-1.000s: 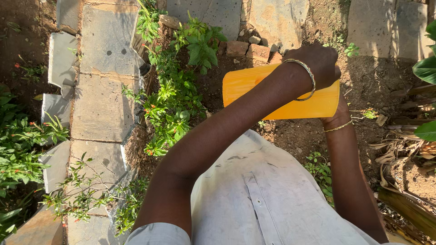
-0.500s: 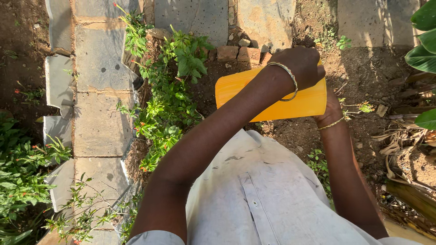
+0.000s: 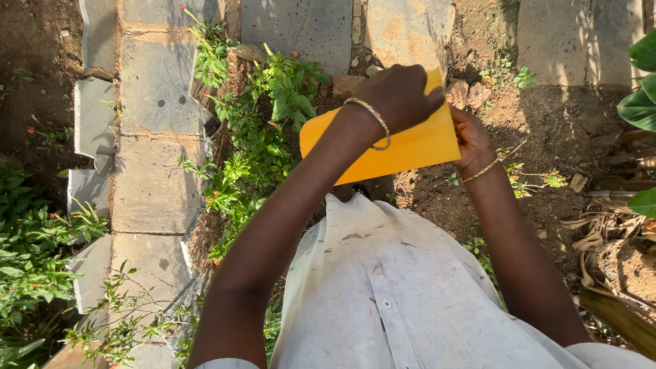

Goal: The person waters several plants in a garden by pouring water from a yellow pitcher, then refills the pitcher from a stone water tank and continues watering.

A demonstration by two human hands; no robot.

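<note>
**Fingers pinching a folded yellow sheet above the garden bed**

Fingers (image 3: 427, 102) of the left hand (image 3: 400, 96) curled down over the top edge of the yellow paper sheet (image 3: 403, 147), near its upper right corner, wrist bangle (image 3: 372, 121) lying across the sheet's middle. Right hand (image 3: 471, 140) cupped at the right end from behind, thumb side against the edge, thin bracelet (image 3: 482, 171) at the wrist. Both clasped on the sheet; neither released.

Sheet held in the air at chest height, tilted with its right end higher, above bare soil (image 3: 547, 130) and just right of a clump of green plants with small red flowers (image 3: 256, 150). Grey paving stones (image 3: 154, 89) to the left and beyond; brown dry leaves (image 3: 601, 205) at the right. Pale shirt (image 3: 383, 287) below.

To handle this well, judging from the grip:
- Keep edges matched before pressing, since thin paper slips askew easily.
- Press with the left fingertips along the top edge, right hand steadying the end.
- Hold firmly but without crumpling; any breeze outdoors likely to lift the free left end.
- Keep clear of soil and damp leaves to avoid staining.

Whether a crease already runs along the upper edge: cannot tell for sure.
</note>
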